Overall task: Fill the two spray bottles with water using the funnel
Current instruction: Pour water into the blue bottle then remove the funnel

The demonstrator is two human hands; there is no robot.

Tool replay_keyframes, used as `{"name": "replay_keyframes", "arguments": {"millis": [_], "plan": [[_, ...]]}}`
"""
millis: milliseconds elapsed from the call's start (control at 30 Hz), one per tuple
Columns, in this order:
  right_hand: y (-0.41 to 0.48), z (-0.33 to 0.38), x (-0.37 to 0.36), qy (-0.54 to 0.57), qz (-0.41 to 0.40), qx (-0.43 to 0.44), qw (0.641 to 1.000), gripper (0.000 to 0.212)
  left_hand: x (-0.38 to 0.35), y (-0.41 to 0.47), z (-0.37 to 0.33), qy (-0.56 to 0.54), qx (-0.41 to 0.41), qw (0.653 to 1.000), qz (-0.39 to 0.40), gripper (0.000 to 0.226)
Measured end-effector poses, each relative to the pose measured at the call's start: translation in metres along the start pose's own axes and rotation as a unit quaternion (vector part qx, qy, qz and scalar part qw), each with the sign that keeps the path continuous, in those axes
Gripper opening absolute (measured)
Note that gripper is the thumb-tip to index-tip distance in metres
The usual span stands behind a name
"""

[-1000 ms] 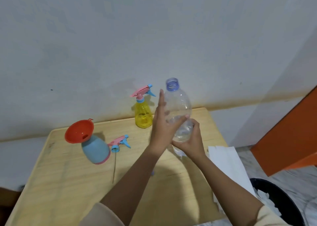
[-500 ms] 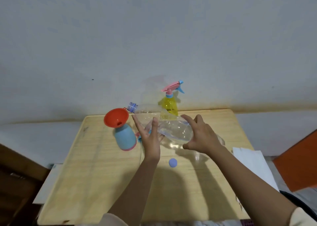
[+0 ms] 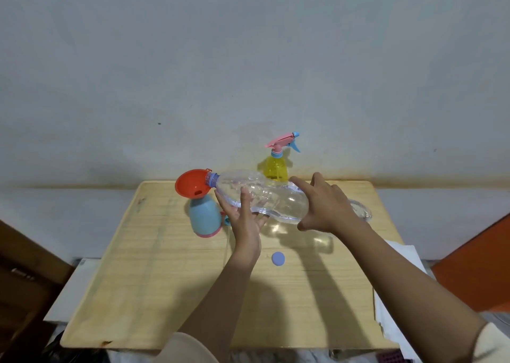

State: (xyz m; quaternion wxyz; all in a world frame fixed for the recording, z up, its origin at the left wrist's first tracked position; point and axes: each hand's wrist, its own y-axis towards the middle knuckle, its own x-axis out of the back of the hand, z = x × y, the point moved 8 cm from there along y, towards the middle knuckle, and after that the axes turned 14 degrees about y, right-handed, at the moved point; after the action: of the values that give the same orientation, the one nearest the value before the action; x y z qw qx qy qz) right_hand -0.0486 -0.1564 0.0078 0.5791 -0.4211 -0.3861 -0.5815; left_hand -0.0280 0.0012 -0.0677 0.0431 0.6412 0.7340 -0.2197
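A clear water bottle lies tilted almost flat, its open mouth resting inside the orange funnel. The funnel stands in the neck of the blue spray bottle, whose sprayer head is off. My left hand supports the water bottle from beneath, near its neck, with straight fingers and the thumb lying on its front. My right hand grips the bottle's rear end from above. The yellow spray bottle, with its pink and blue sprayer head on, stands behind at the table's far edge.
A blue bottle cap lies on the wooden table in front of my hands. A bit of the loose sprayer head shows behind my left wrist. White paper hangs off the right edge, beside an orange panel.
The water bottle went from upright to nearly flat and moved left, and its mouth now sits in the funnel. My view turned to face the table squarely.
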Motion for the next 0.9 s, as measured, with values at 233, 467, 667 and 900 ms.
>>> {"name": "replay_keyframes", "arguments": {"millis": [233, 467, 667, 900], "plan": [[-0.002, 0.003, 0.008, -0.022, -0.002, -0.002, 1.000, 0.099, -0.001, -0.004, -0.002, -0.015, 0.021, 1.000, -0.011, 0.071], [-0.003, 0.006, 0.010, -0.035, 0.004, -0.006, 0.999, 0.099, -0.002, -0.010, -0.003, -0.019, 0.031, 0.999, -0.016, 0.072], [-0.003, 0.008, 0.014, -0.046, 0.001, -0.005, 0.999, 0.097, -0.004, -0.009, -0.004, -0.020, 0.033, 0.999, -0.009, 0.071], [-0.002, 0.010, 0.020, -0.059, -0.001, -0.007, 0.998, 0.097, -0.008, -0.010, -0.006, -0.027, 0.028, 0.999, -0.005, 0.071]]}}
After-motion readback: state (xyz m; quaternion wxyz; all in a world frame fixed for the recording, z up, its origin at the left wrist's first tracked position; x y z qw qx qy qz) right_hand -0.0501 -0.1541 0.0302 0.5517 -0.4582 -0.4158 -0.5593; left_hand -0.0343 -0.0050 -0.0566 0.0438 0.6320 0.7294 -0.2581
